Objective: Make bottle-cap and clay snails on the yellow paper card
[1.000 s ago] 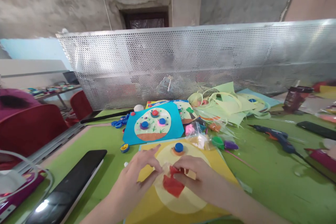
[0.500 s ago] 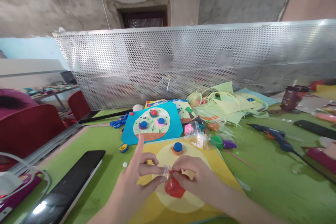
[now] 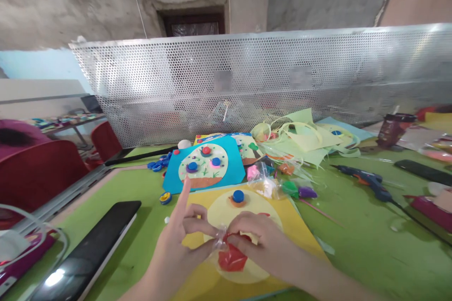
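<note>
Between my hands is a clear plastic bag with red modelling clay (image 3: 231, 258) in it. My left hand (image 3: 183, 240) pinches the bag's clear end between thumb and a finger, its index finger pointing up. My right hand (image 3: 259, 237) grips the red part of the bag with bent fingers. Both hands are over a yellow sheet (image 3: 197, 275) bearing a pale yellow circle (image 3: 215, 200). A blue bottle cap (image 3: 238, 196) on orange clay sits near the circle's top. Just beyond lies a blue card (image 3: 173, 176) with a decorated round picture.
A black phone-like slab (image 3: 102, 240) lies at left. Bagged green clay (image 3: 290, 189) and purple clay (image 3: 308, 192) sit right of the sheet. A glue gun (image 3: 367, 181) and a lidded cup (image 3: 393, 129) stand farther right. Behind is a perforated metal screen (image 3: 261, 80).
The red clay bag and both hands have shifted slightly left and down. Both hands keep hold of the bag.
</note>
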Motion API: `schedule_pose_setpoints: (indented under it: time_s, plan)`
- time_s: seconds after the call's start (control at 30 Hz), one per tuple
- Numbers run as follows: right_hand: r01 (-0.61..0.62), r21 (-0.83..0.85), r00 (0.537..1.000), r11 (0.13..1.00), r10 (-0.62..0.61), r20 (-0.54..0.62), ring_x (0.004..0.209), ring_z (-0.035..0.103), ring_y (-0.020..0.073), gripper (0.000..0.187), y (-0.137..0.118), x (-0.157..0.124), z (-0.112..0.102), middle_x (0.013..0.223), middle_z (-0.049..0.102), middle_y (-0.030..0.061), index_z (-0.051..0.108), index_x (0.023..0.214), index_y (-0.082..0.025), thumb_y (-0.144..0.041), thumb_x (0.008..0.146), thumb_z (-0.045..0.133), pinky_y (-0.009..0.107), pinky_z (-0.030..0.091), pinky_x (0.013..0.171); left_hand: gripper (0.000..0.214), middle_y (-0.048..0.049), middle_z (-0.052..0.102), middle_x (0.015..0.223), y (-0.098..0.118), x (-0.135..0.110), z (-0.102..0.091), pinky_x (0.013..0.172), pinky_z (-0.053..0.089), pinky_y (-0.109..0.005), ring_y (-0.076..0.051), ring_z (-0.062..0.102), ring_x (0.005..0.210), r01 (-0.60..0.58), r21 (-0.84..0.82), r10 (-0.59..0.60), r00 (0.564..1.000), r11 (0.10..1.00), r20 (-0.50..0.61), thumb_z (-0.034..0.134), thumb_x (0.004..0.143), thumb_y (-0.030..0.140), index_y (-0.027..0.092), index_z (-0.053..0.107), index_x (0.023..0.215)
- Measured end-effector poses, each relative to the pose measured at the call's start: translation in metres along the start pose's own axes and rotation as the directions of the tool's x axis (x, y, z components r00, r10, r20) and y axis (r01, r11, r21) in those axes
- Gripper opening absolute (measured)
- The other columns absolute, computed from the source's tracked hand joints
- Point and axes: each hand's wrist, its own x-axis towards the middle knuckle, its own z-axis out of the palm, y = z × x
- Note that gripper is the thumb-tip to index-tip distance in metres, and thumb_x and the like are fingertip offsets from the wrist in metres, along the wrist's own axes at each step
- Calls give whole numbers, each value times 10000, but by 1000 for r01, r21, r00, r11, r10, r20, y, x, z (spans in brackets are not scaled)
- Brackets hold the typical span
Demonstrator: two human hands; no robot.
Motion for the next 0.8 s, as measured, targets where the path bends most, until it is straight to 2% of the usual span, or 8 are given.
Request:
schedule_pose_setpoints:
  time_s: [0.2, 0.27, 0.33, 0.43, 0.53, 0.6, 0.7, 0.8]
  plan:
    - [-36, 43, 999, 998, 36, 13, 759, 609, 141, 144, 0, -1, 0, 814, 677, 16, 666, 820, -182, -198, 840, 525, 204, 447, 677, 598, 39, 670, 625, 0, -2, -1, 753, 461, -313, -191, 588, 762, 63, 30, -62, 998, 998, -28, 664, 733, 337, 275, 433, 1281]
    - [-52, 59, 999, 997, 52, 10, 747, 606, 139, 109, -1, -1, 0, 813, 673, 10, 660, 814, -186, -215, 823, 556, 199, 443, 658, 612, 44, 666, 636, 0, -3, 0, 782, 453, -325, -192, 588, 771, 63, 32, -62, 997, 997, -40, 658, 738, 334, 285, 405, 1293]
    - [-63, 70, 998, 996, 63, 1, 728, 600, 135, 78, -2, -1, 1, 795, 669, -1, 658, 794, -193, -202, 799, 581, 196, 437, 642, 761, 64, 656, 612, 0, -2, 1, 811, 445, -338, -191, 586, 765, 40, 7, -40, 998, 999, -49, 665, 736, 317, 289, 253, 1375]
    - [-75, 72, 996, 995, 78, -39, 731, 587, 141, 75, -1, 1, 0, 773, 661, -5, 647, 748, -197, -183, 780, 580, 209, 433, 667, 917, 81, 643, 591, 2, 9, -5, 787, 455, -323, -176, 588, 739, 42, -151, -46, 999, 988, -23, 686, 724, 268, 284, 90, 1421]
    - [-119, 82, 986, 989, 128, -105, 735, 576, 162, 125, 4, 3, -3, 754, 637, 11, 610, 729, -188, -251, 807, 536, 238, 430, 663, 917, 87, 621, 590, 2, 27, -19, 705, 471, -273, -140, 584, 671, 138, -463, -222, 966, 875, -130, 740, 667, 275, 272, 195, 1405]
    - [-159, 104, 978, 982, 171, -120, 708, 580, 169, 181, 9, 5, -6, 737, 620, 20, 591, 761, -181, -316, 831, 492, 244, 434, 622, 861, 77, 622, 613, 1, 37, -26, 668, 467, -244, -121, 578, 648, 157, -527, -301, 933, 835, -199, 753, 645, 311, 246, 295, 1371]
    - [-192, 127, 975, 973, 204, -91, 685, 593, 172, 225, 15, 7, -7, 730, 613, 25, 579, 785, -177, -369, 834, 473, 240, 447, 592, 703, 23, 641, 647, -1, 44, -28, 587, 447, -238, -124, 569, 617, 219, -552, -369, 912, 805, -177, 731, 656, 354, 172, 454, 1276]
    - [-203, 110, 976, 973, 210, -53, 650, 596, 168, 231, 18, 9, -4, 702, 609, 20, 570, 743, -178, -375, 829, 484, 235, 452, 561, 648, -15, 653, 705, 0, 41, -24, 580, 439, -239, -133, 568, 661, 255, -572, -381, 918, 779, -110, 725, 658, 372, 148, 508, 1226]
